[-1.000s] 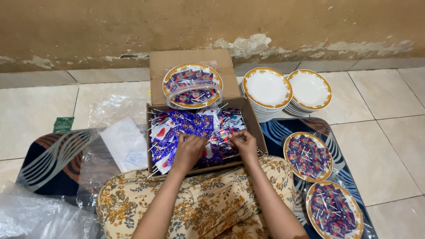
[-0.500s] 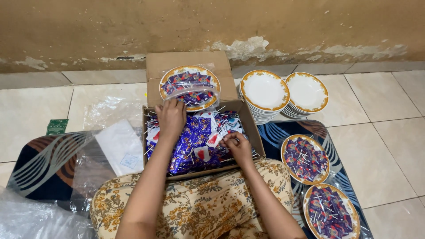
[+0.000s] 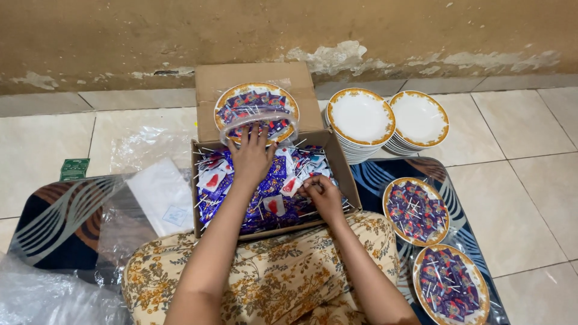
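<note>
An open cardboard box (image 3: 348,176) on my lap holds many blue and red sachets (image 3: 266,201) and thin white sticks. A gold-rimmed plate (image 3: 256,106), filled with the same sachets under clear wrap, rests on the box's far flap. My left hand (image 3: 251,157) reaches forward with fingers spread, its fingertips on the plate's near rim and the wrap. My right hand (image 3: 323,194) stays low inside the box at its right side, fingers curled on a few sachets and sticks.
Two stacks of empty white gold-rimmed plates (image 3: 361,117) (image 3: 419,117) stand on the tiled floor to the right of the box. Two filled plates (image 3: 416,210) (image 3: 450,286) lie on a patterned mat at my right. Clear plastic sheets (image 3: 135,150), a white packet (image 3: 164,195) and a small green packet (image 3: 74,169) lie on my left.
My left hand left the box's contents and reached forward to the filled plate on the flap. My right hand stayed in the box, shifting slightly.
</note>
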